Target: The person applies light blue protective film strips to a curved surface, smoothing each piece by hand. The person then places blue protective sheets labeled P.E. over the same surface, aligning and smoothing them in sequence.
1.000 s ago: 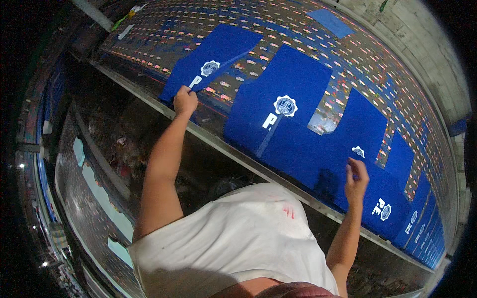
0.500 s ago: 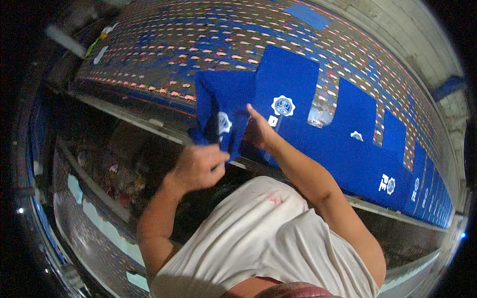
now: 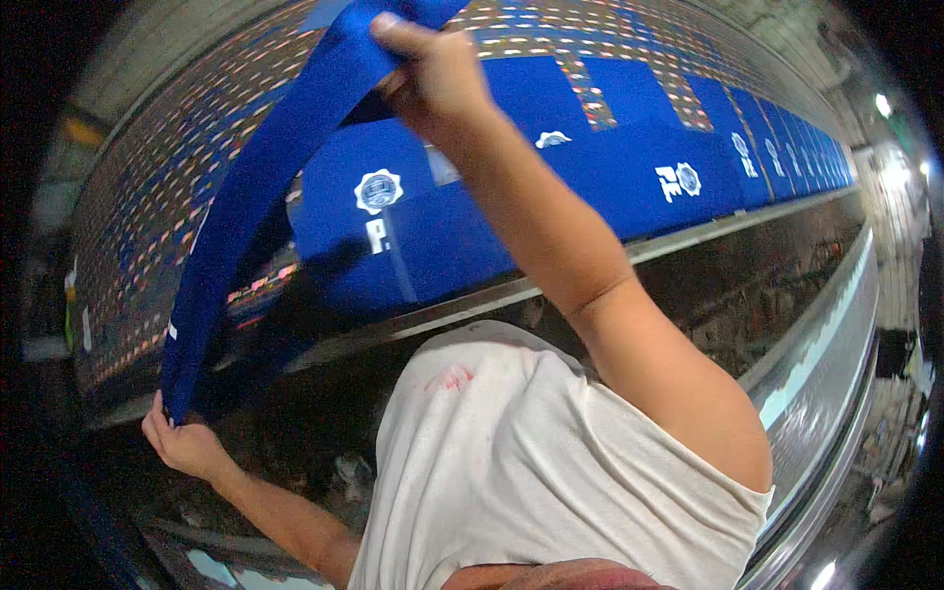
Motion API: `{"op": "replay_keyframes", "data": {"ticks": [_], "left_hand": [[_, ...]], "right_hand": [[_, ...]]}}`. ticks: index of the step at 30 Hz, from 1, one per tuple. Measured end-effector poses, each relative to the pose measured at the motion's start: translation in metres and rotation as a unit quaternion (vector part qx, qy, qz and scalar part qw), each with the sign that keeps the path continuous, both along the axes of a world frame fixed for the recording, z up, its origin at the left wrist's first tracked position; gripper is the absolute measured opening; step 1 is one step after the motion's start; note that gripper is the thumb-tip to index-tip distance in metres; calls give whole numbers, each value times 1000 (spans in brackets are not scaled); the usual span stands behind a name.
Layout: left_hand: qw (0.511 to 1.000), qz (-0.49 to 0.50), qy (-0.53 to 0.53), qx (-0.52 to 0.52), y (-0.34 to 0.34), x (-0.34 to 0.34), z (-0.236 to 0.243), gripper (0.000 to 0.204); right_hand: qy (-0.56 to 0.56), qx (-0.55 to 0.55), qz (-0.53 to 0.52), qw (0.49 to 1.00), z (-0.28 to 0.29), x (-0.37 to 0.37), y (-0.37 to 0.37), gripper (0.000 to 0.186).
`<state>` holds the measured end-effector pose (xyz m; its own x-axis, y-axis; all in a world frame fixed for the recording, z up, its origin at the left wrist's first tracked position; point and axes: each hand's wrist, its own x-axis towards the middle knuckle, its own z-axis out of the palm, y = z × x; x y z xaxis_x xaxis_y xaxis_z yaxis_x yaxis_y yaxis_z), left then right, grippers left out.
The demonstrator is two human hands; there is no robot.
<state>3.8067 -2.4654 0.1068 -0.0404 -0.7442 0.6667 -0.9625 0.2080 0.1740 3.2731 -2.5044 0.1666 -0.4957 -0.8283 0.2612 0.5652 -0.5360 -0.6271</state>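
A piece of blue cloth (image 3: 261,162) hangs stretched between my two hands, lifted off the long table. My left hand (image 3: 189,444) pinches its lower end, out past the table's near edge at the left. Higher up and farther over the table, my right hand (image 3: 441,79) is closed on the cloth's other end, slightly blurred, with its thumb on top. Below and right of the raised cloth, a blue cloth panel (image 3: 442,231) with a white round emblem and white lettering lies flat, partly shaded by the raised piece.
The long printing table (image 3: 128,265) is spotted all over with blue, pink and white paint marks. Several more printed blue panels (image 3: 629,162) lie in a row toward the far right. Along its near side runs a rail (image 3: 688,234). A second long table (image 3: 816,334) stands behind at right.
The bunched blue cloth has been raised and drawn out between my hands. My right hand moved up and away over the table; my left moved left and lower. My view swung leftward.
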Motion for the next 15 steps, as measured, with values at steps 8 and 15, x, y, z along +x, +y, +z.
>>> {"op": "replay_keyframes", "data": {"ticks": [8, 15], "left_hand": [[989, -75, 128, 10, -67, -83, -61, 69], [976, -205, 62, -32, -24, -193, -50, 54]], "right_hand": [[133, 45, -347, 927, 74, -254, 235, 30], [311, 151, -572, 744, 77, -428, 511, 40]]}}
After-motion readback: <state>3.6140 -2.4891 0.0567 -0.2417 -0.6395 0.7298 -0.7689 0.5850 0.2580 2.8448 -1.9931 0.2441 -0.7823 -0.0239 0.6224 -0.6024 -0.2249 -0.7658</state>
